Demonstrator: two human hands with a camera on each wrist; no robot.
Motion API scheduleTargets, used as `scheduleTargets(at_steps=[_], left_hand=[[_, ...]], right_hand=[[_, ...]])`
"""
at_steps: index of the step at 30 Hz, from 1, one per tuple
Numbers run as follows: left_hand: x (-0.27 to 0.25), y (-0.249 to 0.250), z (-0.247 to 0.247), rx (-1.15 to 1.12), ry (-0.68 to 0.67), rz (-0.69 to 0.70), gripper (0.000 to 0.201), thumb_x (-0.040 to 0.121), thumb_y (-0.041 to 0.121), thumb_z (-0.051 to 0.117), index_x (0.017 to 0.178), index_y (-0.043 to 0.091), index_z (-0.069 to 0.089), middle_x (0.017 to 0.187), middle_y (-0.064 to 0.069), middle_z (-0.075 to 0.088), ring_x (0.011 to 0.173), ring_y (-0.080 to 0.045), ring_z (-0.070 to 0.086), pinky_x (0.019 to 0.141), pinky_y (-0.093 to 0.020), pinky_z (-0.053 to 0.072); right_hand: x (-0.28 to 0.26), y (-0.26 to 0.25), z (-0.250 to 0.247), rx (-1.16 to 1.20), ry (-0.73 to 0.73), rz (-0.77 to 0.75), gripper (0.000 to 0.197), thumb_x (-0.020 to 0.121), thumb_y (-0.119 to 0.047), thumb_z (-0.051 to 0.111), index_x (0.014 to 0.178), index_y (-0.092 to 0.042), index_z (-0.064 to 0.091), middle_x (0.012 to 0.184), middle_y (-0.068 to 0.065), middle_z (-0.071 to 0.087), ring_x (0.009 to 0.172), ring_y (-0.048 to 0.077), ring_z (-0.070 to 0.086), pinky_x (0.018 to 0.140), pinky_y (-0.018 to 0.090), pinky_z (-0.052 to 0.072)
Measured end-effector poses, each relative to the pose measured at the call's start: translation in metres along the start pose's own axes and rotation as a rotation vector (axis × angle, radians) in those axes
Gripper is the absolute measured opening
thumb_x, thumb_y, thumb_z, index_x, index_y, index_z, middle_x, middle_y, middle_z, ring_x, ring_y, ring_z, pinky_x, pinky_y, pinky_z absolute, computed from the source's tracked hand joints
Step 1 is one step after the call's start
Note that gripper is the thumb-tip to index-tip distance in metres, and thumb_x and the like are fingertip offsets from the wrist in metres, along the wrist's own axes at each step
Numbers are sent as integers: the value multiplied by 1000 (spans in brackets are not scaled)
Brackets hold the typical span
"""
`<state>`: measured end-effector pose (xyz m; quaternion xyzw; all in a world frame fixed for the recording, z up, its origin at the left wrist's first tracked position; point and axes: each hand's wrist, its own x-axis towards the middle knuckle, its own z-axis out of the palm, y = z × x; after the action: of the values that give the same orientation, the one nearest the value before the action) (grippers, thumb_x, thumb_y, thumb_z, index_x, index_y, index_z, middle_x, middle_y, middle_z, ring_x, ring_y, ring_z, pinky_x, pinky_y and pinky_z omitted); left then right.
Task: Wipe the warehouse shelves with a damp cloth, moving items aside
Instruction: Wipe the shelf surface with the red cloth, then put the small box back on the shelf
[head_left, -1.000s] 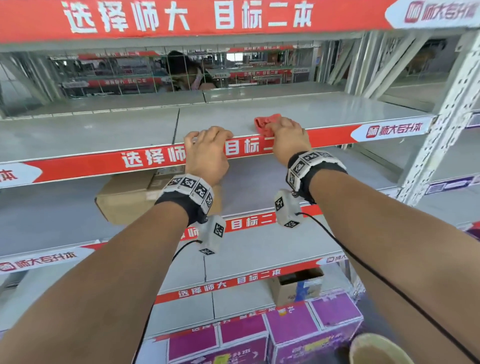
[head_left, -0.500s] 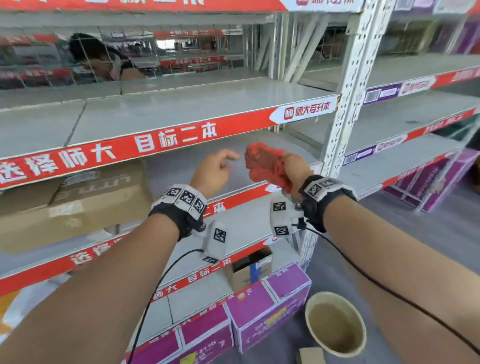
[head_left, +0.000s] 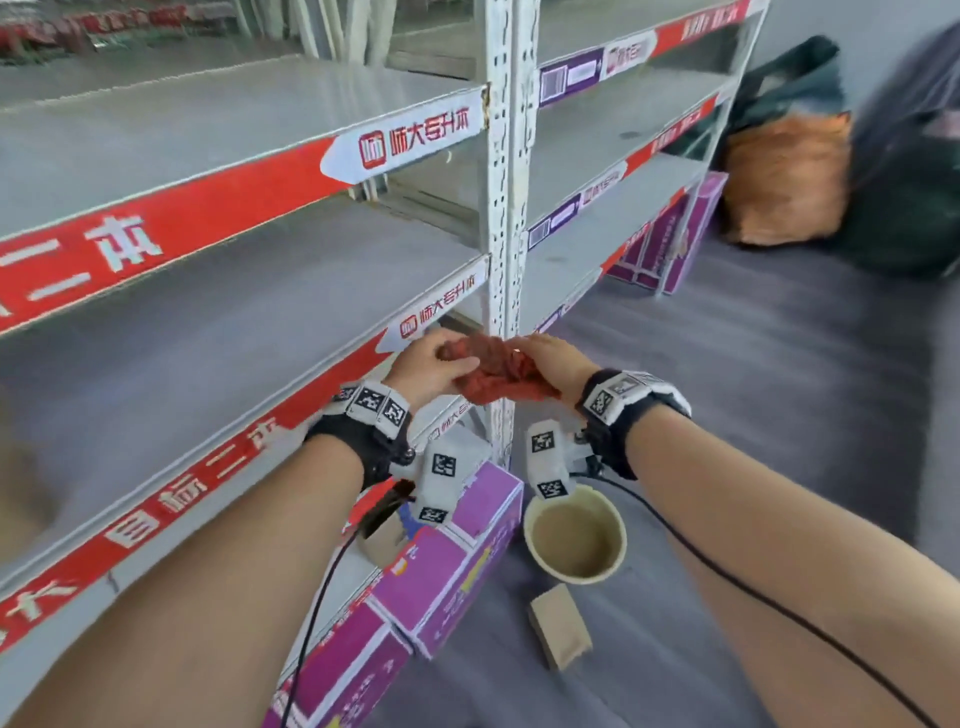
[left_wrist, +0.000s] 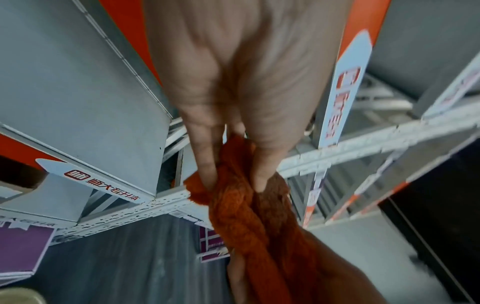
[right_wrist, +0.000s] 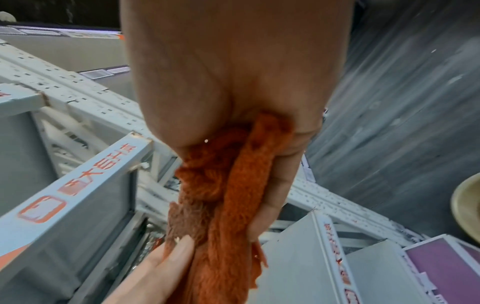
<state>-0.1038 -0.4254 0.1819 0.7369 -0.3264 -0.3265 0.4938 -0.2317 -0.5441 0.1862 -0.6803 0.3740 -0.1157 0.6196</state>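
A red-orange cloth (head_left: 498, 371) is bunched and twisted between both hands, in the air in front of the white upright post (head_left: 501, 208) of the grey shelves (head_left: 218, 291). My left hand (head_left: 434, 366) pinches one end of the cloth (left_wrist: 249, 207) between fingers and thumb. My right hand (head_left: 550, 364) grips the other end of the cloth (right_wrist: 223, 197), fingers curled round it. Both hands hover above a tan bucket (head_left: 574, 538) of murky water on the floor. The shelf boards nearby carry nothing in view.
Purple cartons (head_left: 441, 577) stand on the lowest level below my left wrist, and more purple cartons (head_left: 670, 239) lie further right. A small cardboard box (head_left: 561, 623) lies on the grey floor beside the bucket. An orange bag (head_left: 784, 176) and dark bags (head_left: 904, 171) sit at the far right.
My right hand lifted the cloth off the upper shelf and brought it down and right. My left hand left the shelf edge and took hold of the cloth. The view swung toward the bucket.
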Motion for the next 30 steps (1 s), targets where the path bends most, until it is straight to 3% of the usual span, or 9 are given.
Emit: scheduleTargets(at_steps=[2, 7, 9, 12, 14, 16, 20, 25, 30], left_hand=[[17, -8, 13, 241, 35, 31, 28, 77, 21, 73, 99, 27, 56, 107, -6, 66, 99, -27, 65, 88, -45, 55], [38, -8, 73, 518, -27, 116, 38, 81, 18, 70, 115, 14, 56, 114, -5, 64, 104, -23, 60, 85, -24, 44], [46, -7, 101, 542, -79, 175, 38, 80, 11, 70, 114, 11, 55, 113, -6, 62, 103, -23, 58, 77, -19, 37], [57, -10, 142, 526, -187, 220, 45, 78, 2, 69, 117, 13, 52, 107, -2, 59, 102, -20, 58, 83, -21, 39], [63, -12, 168, 516, -248, 217, 51, 77, -1, 67, 122, 16, 50, 105, 1, 59, 102, -16, 58, 86, -19, 38], [72, -22, 199, 501, -266, 198, 54, 78, -2, 66, 125, 19, 49, 109, 0, 62, 103, -15, 58, 88, -18, 38], [84, -53, 241, 468, -241, 143, 55, 80, 2, 66, 130, 17, 47, 123, -3, 61, 111, -18, 57, 98, -26, 42], [113, -129, 262, 539, -251, 98, 51, 88, 4, 59, 135, 11, 42, 140, -3, 47, 121, -19, 51, 88, -13, 36], [147, -251, 279, 759, -263, 48, 45, 91, 9, 56, 134, 14, 44, 139, -3, 46, 110, -22, 57, 95, -31, 45]], right_hand=[[6, 16, -13, 18, -52, 68, 16, 98, -21, 46, 101, -11, 59, 76, -1, 55, 65, 10, 52, 60, 18, 46], [7, 57, -53, 7, -34, 95, 30, 94, -7, 53, 124, -3, 53, 86, 4, 60, 72, 15, 56, 63, 19, 52], [9, 70, -73, -59, -10, 138, 45, 89, -15, 62, 131, -12, 47, 107, 9, 60, 91, 22, 60, 79, 25, 55], [14, 95, -104, -193, -27, 186, 69, 80, -27, 72, 140, -27, 37, 126, 8, 52, 115, 30, 55, 99, 48, 47], [16, 111, -122, -264, -61, 166, 60, 82, -23, 69, 137, -24, 44, 128, 10, 55, 116, 28, 55, 104, 43, 43], [17, 129, -145, -320, -73, 187, 42, 89, -20, 62, 130, -18, 54, 121, 8, 61, 105, 22, 58, 100, 30, 44], [35, 173, -172, -347, -51, 246, 29, 92, -25, 57, 117, -10, 63, 110, 9, 65, 87, 18, 55, 81, 24, 44], [76, 254, -171, -279, 59, 328, 34, 90, -26, 61, 119, -9, 64, 116, 13, 66, 97, 25, 62, 84, 25, 45], [134, 376, -153, -322, 151, 426, 37, 90, -34, 58, 118, -11, 64, 117, 11, 66, 106, 26, 62, 81, 23, 42]])
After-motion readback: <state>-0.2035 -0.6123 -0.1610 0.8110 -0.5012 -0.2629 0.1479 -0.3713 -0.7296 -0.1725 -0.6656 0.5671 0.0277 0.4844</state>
